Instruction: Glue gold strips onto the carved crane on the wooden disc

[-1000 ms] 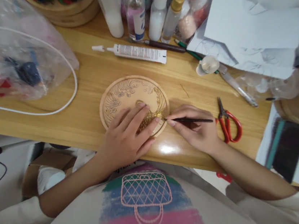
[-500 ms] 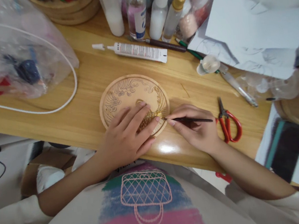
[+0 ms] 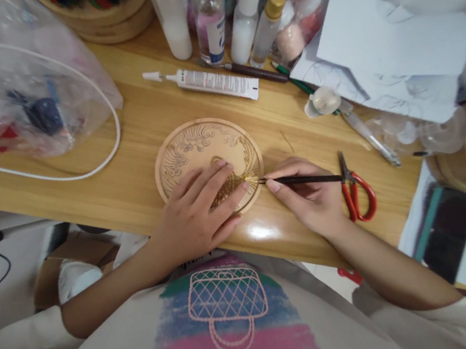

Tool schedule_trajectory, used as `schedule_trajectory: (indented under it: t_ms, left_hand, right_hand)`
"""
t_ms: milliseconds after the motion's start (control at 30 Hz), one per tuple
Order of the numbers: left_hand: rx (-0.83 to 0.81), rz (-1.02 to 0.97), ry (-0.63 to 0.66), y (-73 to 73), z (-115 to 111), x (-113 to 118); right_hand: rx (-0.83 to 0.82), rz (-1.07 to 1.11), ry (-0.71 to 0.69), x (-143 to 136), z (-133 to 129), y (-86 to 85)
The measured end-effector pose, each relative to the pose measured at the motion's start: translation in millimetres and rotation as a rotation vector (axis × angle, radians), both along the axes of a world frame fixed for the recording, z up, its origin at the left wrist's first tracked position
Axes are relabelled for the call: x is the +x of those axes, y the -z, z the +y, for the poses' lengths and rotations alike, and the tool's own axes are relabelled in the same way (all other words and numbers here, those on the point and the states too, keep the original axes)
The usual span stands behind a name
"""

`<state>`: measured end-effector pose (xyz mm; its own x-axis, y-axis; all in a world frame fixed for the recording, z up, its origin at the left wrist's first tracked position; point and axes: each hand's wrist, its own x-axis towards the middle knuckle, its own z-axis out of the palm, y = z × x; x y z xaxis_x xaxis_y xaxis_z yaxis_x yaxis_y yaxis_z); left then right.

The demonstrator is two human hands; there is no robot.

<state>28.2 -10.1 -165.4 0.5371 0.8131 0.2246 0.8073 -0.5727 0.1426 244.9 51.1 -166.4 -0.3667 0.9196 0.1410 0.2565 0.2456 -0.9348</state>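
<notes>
A round wooden plaque (image 3: 193,129) with a raised rim lies on the table. Drawn wave lines mark its face, and gold wire (image 3: 251,177) forms a scaled shape with a fanned tail. My left hand (image 3: 197,213) rests flat across the lower part of the plaque, fingers stretched and covering some of the wirework. Between the thumb and fingers of my right hand (image 3: 310,196) are dark, slim tweezers (image 3: 308,179). Their fine tips point left, at the plaque's right rim beside the tail wires. Whether they pinch a wire is too small to tell.
Red-handled pliers (image 3: 358,196) lie just right of my right hand. Behind the plaque are a white glue tube (image 3: 217,83), a dark-handled tool (image 3: 258,72) and several bottles (image 3: 210,24). A plastic bag (image 3: 36,91) and white cable (image 3: 118,126) occupy the left; papers (image 3: 394,36) lie right.
My right hand has shifted slightly, and the tweezers now lie more level, with their tips a little higher and farther right. My left hand stays on the plaque.
</notes>
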Motion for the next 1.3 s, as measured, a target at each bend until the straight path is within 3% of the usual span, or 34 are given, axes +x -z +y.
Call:
schedule_trajectory:
  t_ms: [1300]
  left_hand:
    - [-0.039, 0.046, -0.004, -0.7, 0.2, 3.3]
  right_hand:
    - [0.002, 0.024, 0.004, 0.3, 0.7, 0.4]
